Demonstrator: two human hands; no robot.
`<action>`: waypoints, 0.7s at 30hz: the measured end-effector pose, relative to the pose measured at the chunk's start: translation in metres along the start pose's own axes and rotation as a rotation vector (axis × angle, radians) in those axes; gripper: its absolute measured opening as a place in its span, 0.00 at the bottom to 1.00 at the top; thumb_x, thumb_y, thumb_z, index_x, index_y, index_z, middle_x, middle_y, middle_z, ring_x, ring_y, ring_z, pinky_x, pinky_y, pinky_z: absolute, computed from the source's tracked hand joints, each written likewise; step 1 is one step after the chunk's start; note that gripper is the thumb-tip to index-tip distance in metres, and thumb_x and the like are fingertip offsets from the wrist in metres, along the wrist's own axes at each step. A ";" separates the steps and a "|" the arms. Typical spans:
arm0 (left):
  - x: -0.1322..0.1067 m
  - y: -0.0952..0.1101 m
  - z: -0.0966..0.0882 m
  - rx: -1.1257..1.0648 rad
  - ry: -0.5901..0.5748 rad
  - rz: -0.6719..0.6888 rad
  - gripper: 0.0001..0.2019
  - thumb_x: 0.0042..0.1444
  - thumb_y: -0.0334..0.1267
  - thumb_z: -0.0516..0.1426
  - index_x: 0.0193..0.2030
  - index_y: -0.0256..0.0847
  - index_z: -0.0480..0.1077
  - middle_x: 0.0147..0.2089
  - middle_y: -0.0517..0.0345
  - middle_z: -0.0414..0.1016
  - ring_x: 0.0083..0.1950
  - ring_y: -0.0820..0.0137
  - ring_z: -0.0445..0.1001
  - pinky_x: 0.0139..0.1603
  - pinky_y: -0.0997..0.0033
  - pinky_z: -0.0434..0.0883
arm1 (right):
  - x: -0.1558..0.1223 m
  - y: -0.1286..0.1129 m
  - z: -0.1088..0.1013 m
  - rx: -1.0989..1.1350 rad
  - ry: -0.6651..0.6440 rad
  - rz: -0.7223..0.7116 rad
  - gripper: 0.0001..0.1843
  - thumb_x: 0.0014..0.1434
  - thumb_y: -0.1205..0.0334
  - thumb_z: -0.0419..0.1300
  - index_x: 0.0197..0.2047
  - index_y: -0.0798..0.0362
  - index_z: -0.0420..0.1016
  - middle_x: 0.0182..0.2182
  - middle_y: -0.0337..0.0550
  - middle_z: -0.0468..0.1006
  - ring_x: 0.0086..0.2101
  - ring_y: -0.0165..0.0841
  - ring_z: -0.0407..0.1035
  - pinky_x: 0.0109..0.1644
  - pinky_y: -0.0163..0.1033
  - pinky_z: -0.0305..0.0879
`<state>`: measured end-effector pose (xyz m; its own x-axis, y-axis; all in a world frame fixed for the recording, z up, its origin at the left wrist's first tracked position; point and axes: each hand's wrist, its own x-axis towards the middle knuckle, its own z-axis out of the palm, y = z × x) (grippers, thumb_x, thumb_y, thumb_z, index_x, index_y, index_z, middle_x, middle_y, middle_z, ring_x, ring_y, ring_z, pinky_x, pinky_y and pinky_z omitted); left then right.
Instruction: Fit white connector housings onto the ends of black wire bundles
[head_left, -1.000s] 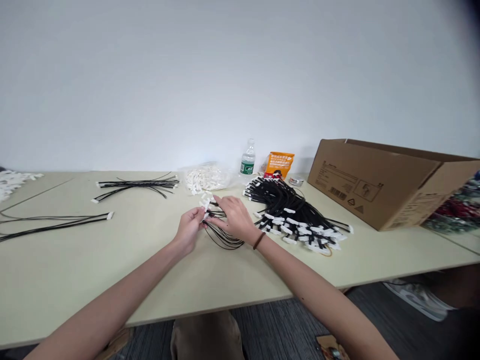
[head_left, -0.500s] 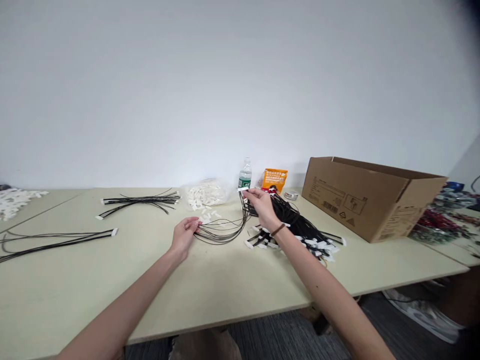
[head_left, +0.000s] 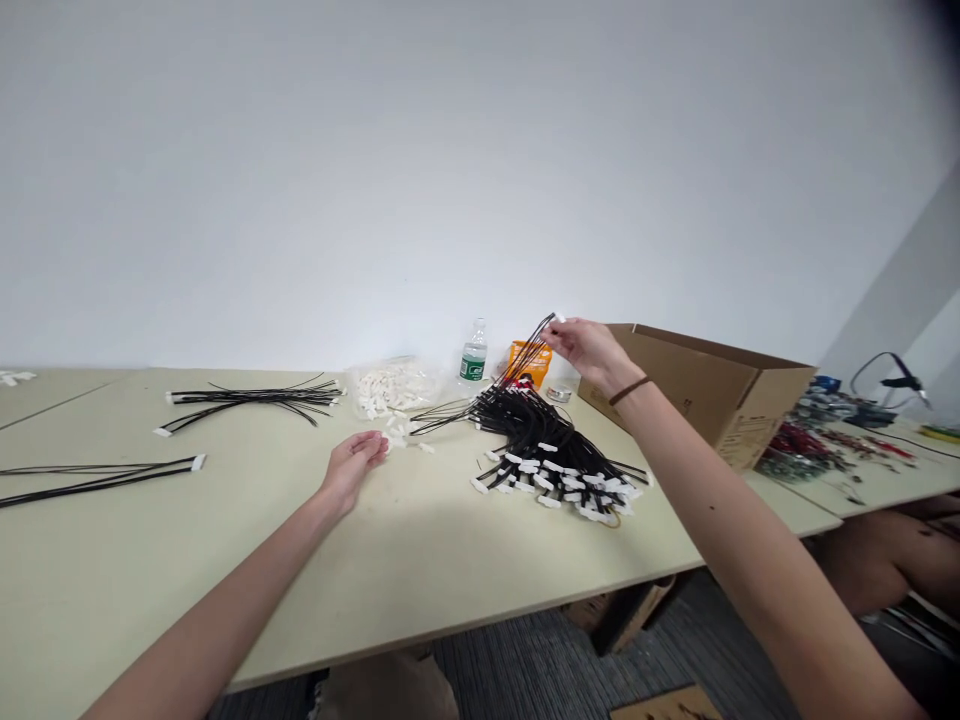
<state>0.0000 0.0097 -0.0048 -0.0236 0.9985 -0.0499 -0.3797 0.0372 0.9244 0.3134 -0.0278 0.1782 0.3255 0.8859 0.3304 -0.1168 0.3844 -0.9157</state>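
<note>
My right hand [head_left: 589, 347] is raised above the table, pinched on the white connector end of a thin black wire bundle [head_left: 480, 400] that trails down to the left over the tabletop. Below it lies a big pile of black wires with white connectors [head_left: 551, 450]. My left hand [head_left: 352, 465] rests on the table with curled, slightly parted fingers and holds nothing; a few loose white connectors [head_left: 397, 435] lie just beyond its fingertips. A clear bag of white connectors [head_left: 390, 385] sits further back.
A cardboard box [head_left: 712, 395] stands at the right. A water bottle [head_left: 472, 357] and an orange packet [head_left: 525, 358] sit near the wall. Two more black wire bundles lie at the left [head_left: 247, 400] [head_left: 97, 478]. Coloured wires [head_left: 810, 440] cover the neighbouring table.
My right hand has lifted the wire bundle up and to the right, pulling it out of my left hand. My left hand has let go and stays on the table. The view has turned right.
</note>
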 end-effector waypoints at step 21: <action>0.000 -0.006 -0.004 0.267 -0.056 0.104 0.22 0.39 0.49 0.61 0.37 0.34 0.70 0.39 0.49 0.73 0.35 0.73 0.69 0.32 0.73 0.67 | -0.179 0.019 0.010 -1.259 -0.503 -1.108 0.19 0.58 0.72 0.46 0.50 0.53 0.68 0.47 0.47 0.73 0.49 0.36 0.65 0.50 0.46 0.66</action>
<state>-0.0014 0.0097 -0.0121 0.0044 0.9979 0.0645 -0.1212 -0.0635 0.9906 0.2437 -0.1762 0.1045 -0.5845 0.4483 0.6763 0.7541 0.6079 0.2487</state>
